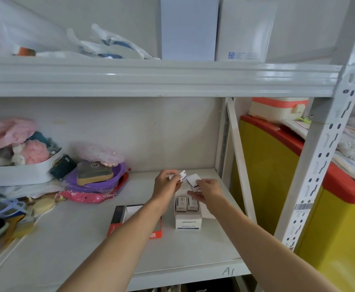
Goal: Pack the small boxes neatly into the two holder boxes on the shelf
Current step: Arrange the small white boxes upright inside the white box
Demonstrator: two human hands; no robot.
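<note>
Two small boxes (pixel 182 175) are pinched, one per hand, above the white holder box (pixel 188 222) near the shelf's (pixel 77 239) right edge. Left hand (pixel 166 183) and right hand (pixel 209 191) close fingertips on light, stiff cardboard; grip the long sides.

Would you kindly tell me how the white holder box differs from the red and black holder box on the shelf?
The white cardboard holder box sits to the right of the red and black cardboard holder box. The white one shows two small white boxes standing side by side inside; the red and black one shows only a white interior, partly hidden by the left forearm. The white one's front reads "PAPER CLIPS". Both lie open on the grey shelf.
</note>
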